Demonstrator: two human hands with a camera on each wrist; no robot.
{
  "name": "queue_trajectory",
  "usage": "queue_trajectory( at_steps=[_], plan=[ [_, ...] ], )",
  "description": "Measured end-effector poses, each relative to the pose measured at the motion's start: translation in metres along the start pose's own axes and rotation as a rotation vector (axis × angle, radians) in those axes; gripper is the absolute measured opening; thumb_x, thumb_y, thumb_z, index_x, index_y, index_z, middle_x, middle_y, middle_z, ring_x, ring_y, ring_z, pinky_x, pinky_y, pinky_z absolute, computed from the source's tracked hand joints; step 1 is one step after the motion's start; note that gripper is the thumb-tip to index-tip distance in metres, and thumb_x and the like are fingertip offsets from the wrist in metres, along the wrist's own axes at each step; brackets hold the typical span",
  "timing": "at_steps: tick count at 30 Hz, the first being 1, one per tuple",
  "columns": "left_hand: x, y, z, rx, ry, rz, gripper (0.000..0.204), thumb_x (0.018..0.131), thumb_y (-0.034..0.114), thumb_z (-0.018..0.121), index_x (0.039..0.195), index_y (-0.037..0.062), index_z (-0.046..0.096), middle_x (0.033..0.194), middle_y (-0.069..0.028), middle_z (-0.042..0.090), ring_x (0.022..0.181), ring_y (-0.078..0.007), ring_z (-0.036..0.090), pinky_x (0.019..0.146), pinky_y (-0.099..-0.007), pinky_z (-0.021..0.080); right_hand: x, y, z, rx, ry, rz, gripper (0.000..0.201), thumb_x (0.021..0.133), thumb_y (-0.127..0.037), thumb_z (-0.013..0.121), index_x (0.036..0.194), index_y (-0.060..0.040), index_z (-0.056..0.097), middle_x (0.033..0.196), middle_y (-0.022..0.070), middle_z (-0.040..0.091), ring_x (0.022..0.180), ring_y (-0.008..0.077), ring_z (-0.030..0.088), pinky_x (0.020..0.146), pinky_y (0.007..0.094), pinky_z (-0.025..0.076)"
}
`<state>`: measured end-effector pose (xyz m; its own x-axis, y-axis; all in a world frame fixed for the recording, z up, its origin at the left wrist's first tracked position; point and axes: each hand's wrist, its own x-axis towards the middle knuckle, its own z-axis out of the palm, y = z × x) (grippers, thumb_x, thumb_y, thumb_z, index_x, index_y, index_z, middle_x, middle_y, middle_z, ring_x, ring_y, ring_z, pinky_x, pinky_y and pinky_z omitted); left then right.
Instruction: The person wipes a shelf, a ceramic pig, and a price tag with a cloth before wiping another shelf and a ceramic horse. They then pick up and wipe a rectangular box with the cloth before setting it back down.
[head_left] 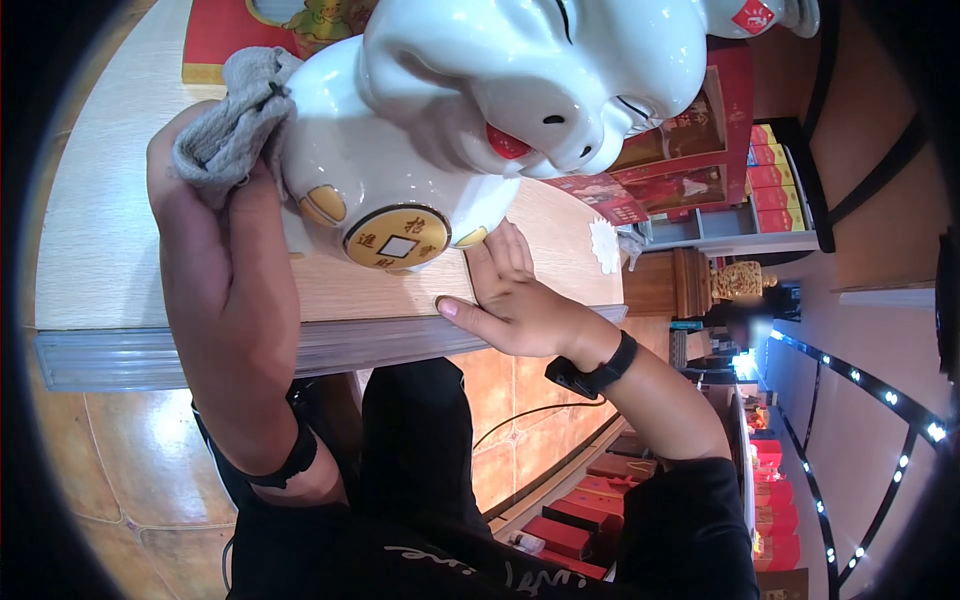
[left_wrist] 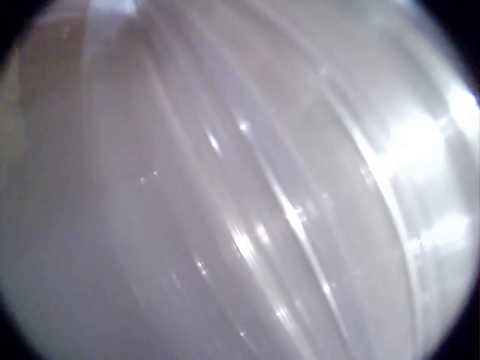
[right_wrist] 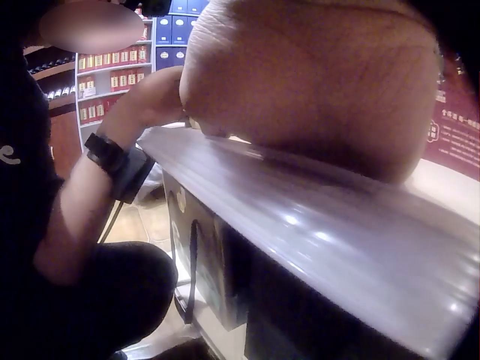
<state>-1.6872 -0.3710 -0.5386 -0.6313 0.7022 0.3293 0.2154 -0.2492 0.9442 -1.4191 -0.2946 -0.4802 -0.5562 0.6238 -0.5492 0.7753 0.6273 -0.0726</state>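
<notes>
A large glossy white ceramic pig figurine (head_left: 330, 130) stands on the pale wooden tabletop (head_left: 110, 200). On its front are a gold coin (head_left: 420, 228) with a square centre and Chinese characters. My left hand (head_left: 225, 270) holds a grey cloth (head_left: 225, 140) against the pig's left-hand side in the head view. Its fingertips are hidden behind the cloth. My right hand (head_left: 515, 295) rests at the table's front edge with the thumb spread, the other fingers reaching toward the pig's base. In the right wrist view this hand (right_wrist: 307, 90) fills the top, above the edge trim (right_wrist: 315, 210).
A red box (head_left: 205, 45) lies on the table behind the pig. Red gift boxes (head_left: 680, 110) stand at the right, with a small white tag (head_left: 604, 245) near them. Floor-level red boxes (head_left: 575, 520) are at lower right. Shelves of packaged goods (right_wrist: 112, 56) show farther off.
</notes>
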Motion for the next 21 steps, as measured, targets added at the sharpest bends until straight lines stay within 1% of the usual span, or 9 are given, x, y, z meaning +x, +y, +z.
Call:
queue_trajectory(
  at_steps=[2,5,8,10,14,16,17,19,21],
  plan=[
    [-0.001,0.005,-0.001,0.012,0.004,-0.036,0.045,0.114,0.024,0.047,0.155,0.0075,0.045,0.144,-0.0186,0.059,0.138,-0.0287,0.055,0.120,-0.0431,0.037,0.000,-0.001,-0.002,0.013,-0.023,0.012,0.104,0.107,-0.068,0.038,0.166,0.0086,0.000,0.169,0.0422,-0.007,0.159,0.0558,-0.013,0.129,0.0578,-0.003],
    [-0.002,0.014,-0.005,0.019,0.006,-0.068,0.045,0.112,0.020,0.050,0.155,0.0069,0.045,0.142,-0.0182,0.059,0.134,-0.0286,0.056,0.118,-0.0427,0.039,0.002,-0.001,-0.003,0.024,-0.008,-0.005,0.104,0.107,-0.068,0.038,0.166,0.0090,0.000,0.169,0.0426,-0.006,0.159,0.0560,-0.012,0.129,0.0577,-0.002],
    [-0.002,0.020,-0.013,-0.001,-0.023,-0.030,0.044,0.111,0.018,0.052,0.153,0.0057,0.047,0.141,-0.0174,0.060,0.131,-0.0272,0.057,0.116,-0.0419,0.040,0.001,-0.001,-0.001,-0.006,0.012,-0.001,0.104,0.107,-0.068,0.038,0.166,0.0093,0.001,0.169,0.0427,-0.005,0.159,0.0556,-0.012,0.129,0.0572,-0.002],
    [-0.005,0.025,-0.020,-0.059,-0.055,-0.055,0.043,0.111,0.017,0.054,0.152,0.0043,0.048,0.140,-0.0164,0.061,0.130,-0.0258,0.058,0.115,-0.0409,0.041,0.002,0.000,-0.001,0.006,0.002,0.004,0.103,0.107,-0.068,0.038,0.166,0.0094,0.002,0.169,0.0430,-0.005,0.160,0.0552,-0.011,0.129,0.0569,-0.002],
    [-0.009,0.036,-0.034,-0.252,-0.078,-0.181,0.043,0.110,0.018,0.057,0.149,0.0014,0.052,0.140,-0.0143,0.062,0.131,-0.0227,0.057,0.114,-0.0387,0.042,0.002,0.000,-0.002,0.017,-0.015,0.017,0.103,0.107,-0.067,0.039,0.165,0.0097,0.003,0.169,0.0434,-0.005,0.160,0.0549,-0.012,0.130,0.0565,-0.001],
    [-0.011,0.035,-0.038,-0.307,-0.051,-0.173,0.043,0.110,0.018,0.058,0.149,0.0006,0.053,0.140,-0.0141,0.062,0.131,-0.0222,0.057,0.113,-0.0383,0.043,0.002,-0.001,-0.003,0.019,-0.034,0.029,0.103,0.107,-0.068,0.039,0.165,0.0097,0.003,0.169,0.0432,-0.004,0.160,0.0548,-0.012,0.130,0.0566,-0.002],
    [-0.012,0.032,-0.038,-0.315,-0.026,-0.143,0.043,0.110,0.018,0.059,0.149,0.0003,0.053,0.140,-0.0144,0.063,0.130,-0.0223,0.058,0.113,-0.0383,0.043,0.003,-0.001,-0.004,0.019,-0.041,0.033,0.103,0.107,-0.068,0.039,0.165,0.0096,0.003,0.169,0.0431,-0.004,0.160,0.0547,-0.012,0.130,0.0566,-0.002],
    [-0.010,0.031,-0.039,-0.323,0.096,-0.075,0.043,0.109,0.016,0.059,0.148,-0.0004,0.053,0.139,-0.0151,0.063,0.129,-0.0227,0.059,0.112,-0.0381,0.045,0.003,-0.002,-0.004,0.013,-0.041,0.040,0.103,0.107,-0.067,0.039,0.165,0.0094,0.003,0.169,0.0425,-0.004,0.160,0.0546,-0.012,0.130,0.0566,-0.002],
    [-0.007,0.031,-0.038,-0.282,0.318,0.020,0.041,0.108,0.012,0.059,0.146,-0.0023,0.053,0.137,-0.0158,0.064,0.126,-0.0233,0.062,0.110,-0.0374,0.047,0.003,-0.002,-0.002,0.007,-0.028,0.031,0.103,0.107,-0.067,0.039,0.166,0.0094,0.003,0.169,0.0420,-0.004,0.160,0.0544,-0.011,0.130,0.0566,-0.002]
  ],
)
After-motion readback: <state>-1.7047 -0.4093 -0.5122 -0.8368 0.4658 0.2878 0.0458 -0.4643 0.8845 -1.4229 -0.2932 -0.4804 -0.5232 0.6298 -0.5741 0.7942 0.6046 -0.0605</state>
